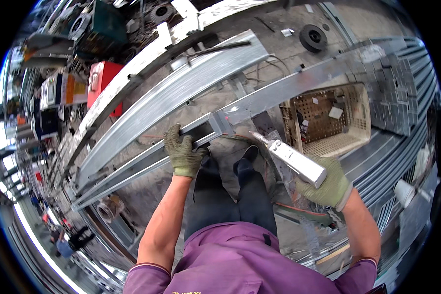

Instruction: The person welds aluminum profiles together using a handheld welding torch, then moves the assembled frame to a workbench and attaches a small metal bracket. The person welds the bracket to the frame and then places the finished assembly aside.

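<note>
My left hand, in an olive knit glove, grips the edges of a long galvanized steel channel, its fingers partly hidden over the near side. A short metal piece sits across the channel where it meets a wide flat steel bar. My right hand, gloved alike, is closed round a silver, box-shaped welding gun with a narrow nozzle. The nozzle points up and left toward the short metal piece, apart from it. Under the right hand, the grip is hidden.
A beige plastic crate stands right of the gun. Stacked metal pieces and bundled tubes lie farther right. Another wide channel runs beyond my left hand, near a red box. A black wheel lies on the floor.
</note>
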A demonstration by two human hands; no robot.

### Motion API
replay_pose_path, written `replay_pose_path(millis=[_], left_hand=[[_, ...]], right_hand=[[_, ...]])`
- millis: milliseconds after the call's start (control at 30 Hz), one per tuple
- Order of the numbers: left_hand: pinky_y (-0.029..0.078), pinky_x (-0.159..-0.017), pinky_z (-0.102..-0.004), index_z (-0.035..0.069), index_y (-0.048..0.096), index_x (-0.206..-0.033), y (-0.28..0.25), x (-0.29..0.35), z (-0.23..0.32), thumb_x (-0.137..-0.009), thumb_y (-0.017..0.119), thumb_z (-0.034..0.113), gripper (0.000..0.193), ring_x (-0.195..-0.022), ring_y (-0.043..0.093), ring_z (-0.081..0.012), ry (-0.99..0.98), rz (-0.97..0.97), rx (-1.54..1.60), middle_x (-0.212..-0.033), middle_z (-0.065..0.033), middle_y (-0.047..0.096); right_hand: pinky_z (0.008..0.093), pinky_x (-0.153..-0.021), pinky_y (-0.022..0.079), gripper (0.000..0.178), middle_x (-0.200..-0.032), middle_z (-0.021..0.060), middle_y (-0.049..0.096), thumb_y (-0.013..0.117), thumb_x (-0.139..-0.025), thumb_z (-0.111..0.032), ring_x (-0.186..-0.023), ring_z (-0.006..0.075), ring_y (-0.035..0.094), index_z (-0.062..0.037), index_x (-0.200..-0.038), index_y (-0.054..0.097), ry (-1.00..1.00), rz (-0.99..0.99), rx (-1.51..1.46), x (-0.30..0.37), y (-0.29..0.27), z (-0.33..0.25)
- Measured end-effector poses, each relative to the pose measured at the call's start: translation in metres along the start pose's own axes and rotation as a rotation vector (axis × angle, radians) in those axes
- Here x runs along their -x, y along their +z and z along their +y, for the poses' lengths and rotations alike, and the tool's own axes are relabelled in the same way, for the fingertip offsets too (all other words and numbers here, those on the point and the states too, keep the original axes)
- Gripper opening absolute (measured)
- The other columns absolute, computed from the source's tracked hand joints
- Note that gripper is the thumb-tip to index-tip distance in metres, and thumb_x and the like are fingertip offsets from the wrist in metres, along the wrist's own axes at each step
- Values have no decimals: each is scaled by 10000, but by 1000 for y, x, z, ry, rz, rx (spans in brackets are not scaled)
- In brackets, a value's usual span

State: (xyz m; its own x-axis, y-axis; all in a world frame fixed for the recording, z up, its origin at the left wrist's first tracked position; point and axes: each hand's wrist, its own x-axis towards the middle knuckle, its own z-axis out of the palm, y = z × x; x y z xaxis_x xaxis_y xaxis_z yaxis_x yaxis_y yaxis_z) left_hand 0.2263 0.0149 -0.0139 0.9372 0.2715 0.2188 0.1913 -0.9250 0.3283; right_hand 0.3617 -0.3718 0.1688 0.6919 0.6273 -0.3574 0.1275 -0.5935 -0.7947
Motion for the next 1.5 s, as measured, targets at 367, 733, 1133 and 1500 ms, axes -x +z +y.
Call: replay_pose_path(millis=[367,733,1133,1500], left_hand=[[327,-1246,-655,68,664,-924,-2,3,1,-579,978,344,542,-1439,485,-458,-41,-36,-27,-1498,-235,553],[309,-1260,-665,77,650,-871,1,5,1,-608,973,354,500,-1455,466,-462,-66,-18,12,-1512,-229,541],[315,-1256,-670,61,650,-910,1,6,0,-622,960,384,532,-1444,473,-469,-50,-11,-12,-1510,-241,539],[355,-1225,-653,50,683,-1040,21,10,-10,-802,868,500,541,-1389,507,-451,3,113,-50,-1452,-233,554]], right_hand=[[441,-663,594,168,-863,126,705,775,-851,-176,-760,356,732,-68,-971,726,-309,-149,240,-61,40,-19],[441,-668,593,196,-873,126,698,779,-856,-174,-776,352,729,-63,-1010,729,-295,-188,252,-71,47,-26],[454,-680,591,228,-872,125,701,801,-838,-225,-783,361,732,-86,-994,710,-321,-214,338,-76,42,-15],[453,-651,586,186,-848,107,673,786,-828,-177,-744,353,719,-81,-970,714,-376,-214,418,-82,38,-18]])
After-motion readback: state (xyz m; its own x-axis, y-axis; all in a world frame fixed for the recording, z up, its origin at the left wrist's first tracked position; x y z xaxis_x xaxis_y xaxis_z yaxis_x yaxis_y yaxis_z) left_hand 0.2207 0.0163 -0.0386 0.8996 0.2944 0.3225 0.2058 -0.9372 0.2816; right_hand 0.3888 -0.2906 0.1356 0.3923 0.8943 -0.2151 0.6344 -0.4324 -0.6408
